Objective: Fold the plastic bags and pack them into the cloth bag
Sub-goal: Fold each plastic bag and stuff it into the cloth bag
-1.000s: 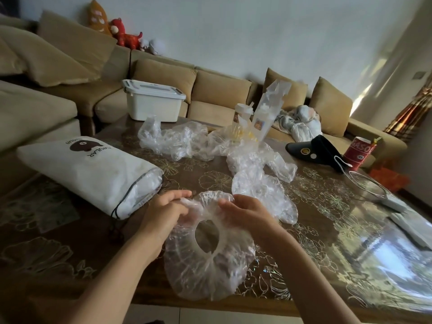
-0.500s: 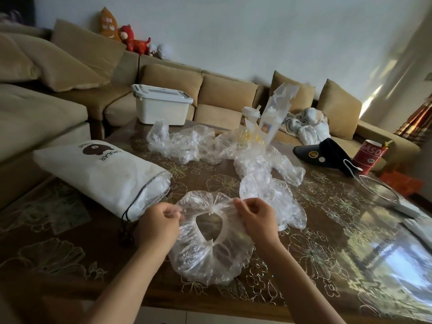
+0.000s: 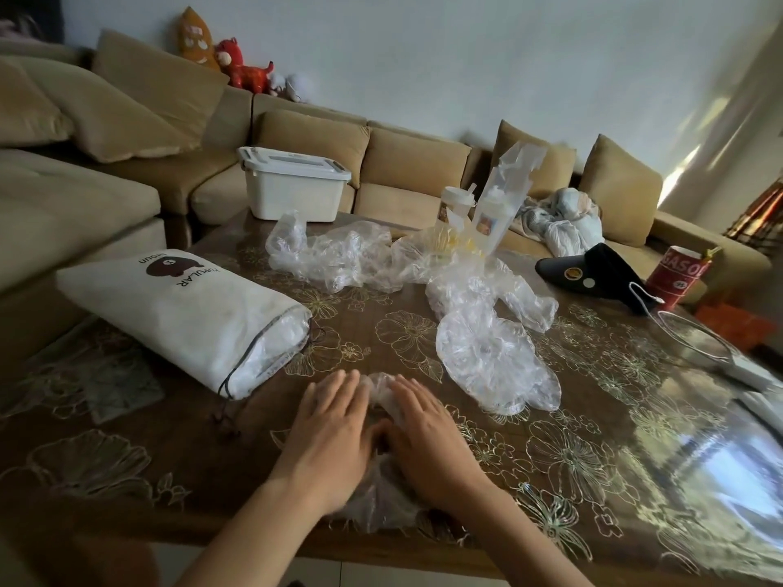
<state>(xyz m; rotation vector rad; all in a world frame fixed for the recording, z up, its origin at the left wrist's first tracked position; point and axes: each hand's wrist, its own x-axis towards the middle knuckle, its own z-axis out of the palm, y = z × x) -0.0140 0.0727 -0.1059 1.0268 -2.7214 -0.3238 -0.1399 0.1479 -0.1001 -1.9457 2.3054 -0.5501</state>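
Living-room setting: brown table point(image 3: 381, 332) with a gold flower pattern, tan sofa point(image 3: 406, 163) behind it across the upper frame. Lower centre: left hand point(image 3: 330, 425) and right hand point(image 3: 423, 434) lie palm-down, side by side, fingers straight and close together, pressing a clear plastic bag point(image 3: 378, 384) flat against the table; nothing is gripped. The bag shows between the fingertips and near the wrists. Left of the hands: white cloth bag point(image 3: 182, 315) lying on its side, drawstring mouth toward the hands, clear plastic visible inside. Centre frame: heap of loose plastic bags point(image 3: 478, 332), apart from the hands. Upper centre: white lidded box point(image 3: 292, 192). Right edge: black cap point(image 3: 593, 273) and red cup point(image 3: 678, 277).
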